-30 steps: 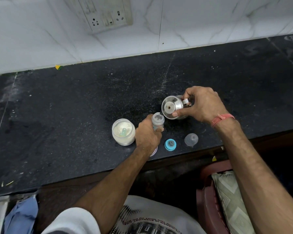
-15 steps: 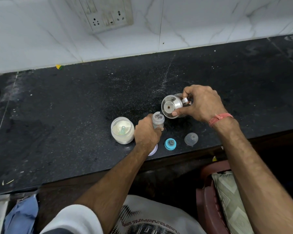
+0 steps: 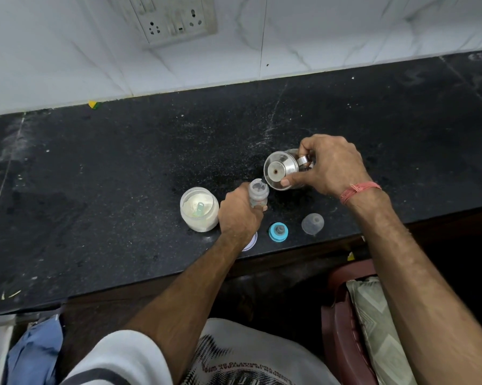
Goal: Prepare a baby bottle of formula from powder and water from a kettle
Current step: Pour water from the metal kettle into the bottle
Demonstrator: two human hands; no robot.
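My left hand [image 3: 238, 215] grips a small clear baby bottle [image 3: 258, 193] standing upright on the black counter [image 3: 95, 190]. My right hand [image 3: 328, 166] holds a small steel kettle [image 3: 281, 170] by its handle, tilted left, its lip touching the bottle's open mouth; the thumb presses its lid. An open jar of white formula powder [image 3: 199, 208] with a pale green scoop inside stands just left of my left hand. A blue bottle ring with teat [image 3: 278, 232] and a clear bottle cap [image 3: 313, 223] lie near the counter's front edge.
A white lid [image 3: 250, 241] peeks out under my left wrist. A wall socket plate [image 3: 175, 19] sits on the white tiled wall behind. A red chair with a patterned cushion [image 3: 373, 329] stands at lower right, below the counter edge.
The kettle has tipped a little further toward the bottle and its lip now meets the bottle mouth. Both hands keep their holds.
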